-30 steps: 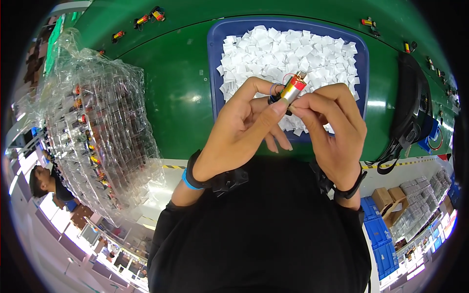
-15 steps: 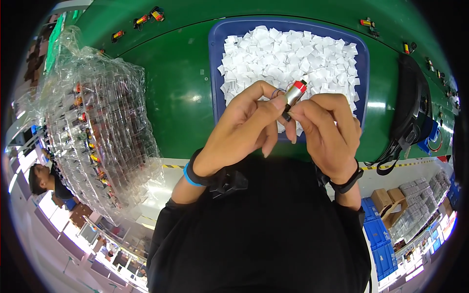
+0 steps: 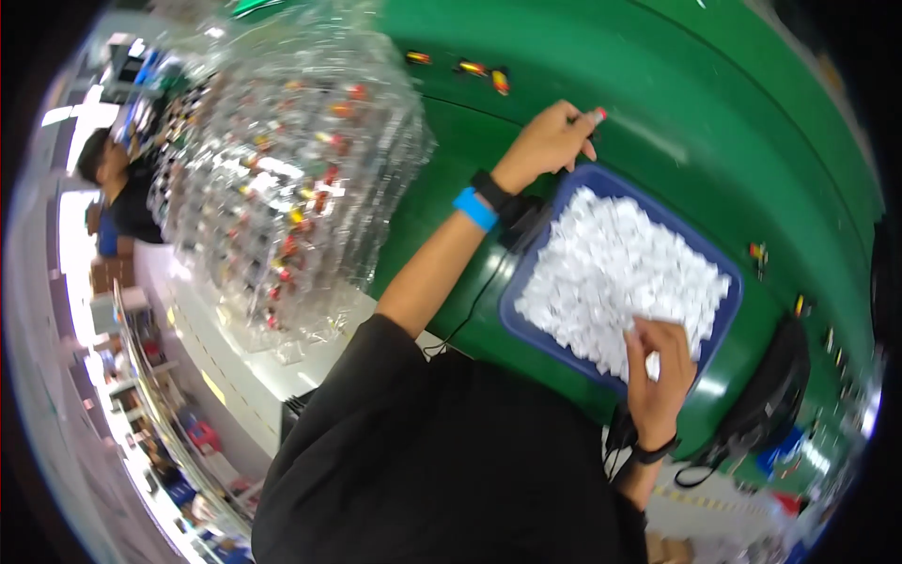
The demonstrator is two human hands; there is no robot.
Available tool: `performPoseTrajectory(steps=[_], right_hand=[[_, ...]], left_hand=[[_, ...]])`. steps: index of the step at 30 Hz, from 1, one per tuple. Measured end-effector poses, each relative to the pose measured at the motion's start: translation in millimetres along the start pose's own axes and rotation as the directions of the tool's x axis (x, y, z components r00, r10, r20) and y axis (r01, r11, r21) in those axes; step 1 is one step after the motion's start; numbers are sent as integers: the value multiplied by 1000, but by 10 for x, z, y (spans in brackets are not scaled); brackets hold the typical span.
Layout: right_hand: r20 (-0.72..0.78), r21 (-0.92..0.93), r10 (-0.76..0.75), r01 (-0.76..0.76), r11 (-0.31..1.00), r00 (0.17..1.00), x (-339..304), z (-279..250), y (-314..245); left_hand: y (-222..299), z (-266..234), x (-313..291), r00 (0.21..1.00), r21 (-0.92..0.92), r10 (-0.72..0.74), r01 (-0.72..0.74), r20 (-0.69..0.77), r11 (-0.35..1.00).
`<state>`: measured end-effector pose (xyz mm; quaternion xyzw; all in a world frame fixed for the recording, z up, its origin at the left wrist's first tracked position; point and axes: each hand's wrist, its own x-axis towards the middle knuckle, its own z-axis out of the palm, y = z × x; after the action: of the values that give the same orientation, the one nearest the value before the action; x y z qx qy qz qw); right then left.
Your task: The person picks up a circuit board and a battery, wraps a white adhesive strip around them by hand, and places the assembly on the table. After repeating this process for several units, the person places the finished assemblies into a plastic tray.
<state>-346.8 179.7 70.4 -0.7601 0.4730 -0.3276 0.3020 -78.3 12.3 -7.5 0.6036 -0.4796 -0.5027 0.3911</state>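
My left hand [image 3: 556,139] is stretched out over the green table, just past the far left corner of the blue tray [image 3: 513,321]. Its fingers are closed around a small silver cylinder with a red end [image 3: 599,116], mostly hidden by the hand. Over the near part of the tray, my right hand [image 3: 663,371] has its thumb and forefinger bent together in a pinch. Whether anything is between those fingertips cannot be made out against the white. Loose white paper pieces [image 3: 611,258] fill the tray.
Left of the tray stands a tall stack of clear plastic trays in clear film [image 3: 282,188], holding small red and yellow parts. Several red-yellow cylinders [image 3: 473,69] lie beyond my left hand. A black bag [image 3: 770,385] lies at right. A person [image 3: 127,193] is at far left.
The view has turned. My hands have parted: the left has carried the cylinder away beyond the tray, and the right has let go of it and is over the papers.
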Motion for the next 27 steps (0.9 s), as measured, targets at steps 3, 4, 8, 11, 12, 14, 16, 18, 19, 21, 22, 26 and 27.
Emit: performPoseTrajectory(steps=[3,4,8,11,12,14,16,18,19,21,22,26,27], right_hand=[[17,-24,-77,78,997,997,-74,-38,88],[30,-27,-34,35,999,999,-92,-57,105],[53,-10,-41,42,999,998,106,-218,-9],[98,62,-60,54,997,993,427,-397,-164],[127,117,-45,30,993,991,529,-456,-225],[226,354,-103,17,935,969,895,-441,-440],[346,380,-159,16,925,925,1288,-315,-623],[413,363,-240,83,928,879,1651,-67,-780],[461,410,-265,61,910,847,1805,71,-850],[513,440,-290,42,897,808,2073,454,-943],[517,439,-293,45,898,805,2168,637,-993],[523,425,-334,99,900,784,2374,1134,-1410],[527,370,-279,80,926,803,2417,1200,-1424]], left_hand=[[-121,-68,91,996,30,-85,86,-29,996],[-101,-83,-33,995,52,-31,36,-91,998],[40,-122,-862,903,176,353,-317,-243,932],[501,-158,-1897,942,179,325,-334,81,925],[784,-231,-2288,956,120,133,-169,263,978],[862,-383,-2867,788,-105,437,-437,433,893],[924,-778,-3288,674,-301,540,-449,505,842],[1139,-1383,-3759,822,-220,557,-526,118,822],[1043,-1439,-4073,799,-82,429,-505,-422,859],[1099,-2074,-4074,546,242,284,-149,-788,959],[993,-2452,-4051,529,233,279,-153,-802,960],[473,-3694,-4195,329,134,75,160,-941,978],[424,-3825,-4116,327,133,75,158,-942,978]])
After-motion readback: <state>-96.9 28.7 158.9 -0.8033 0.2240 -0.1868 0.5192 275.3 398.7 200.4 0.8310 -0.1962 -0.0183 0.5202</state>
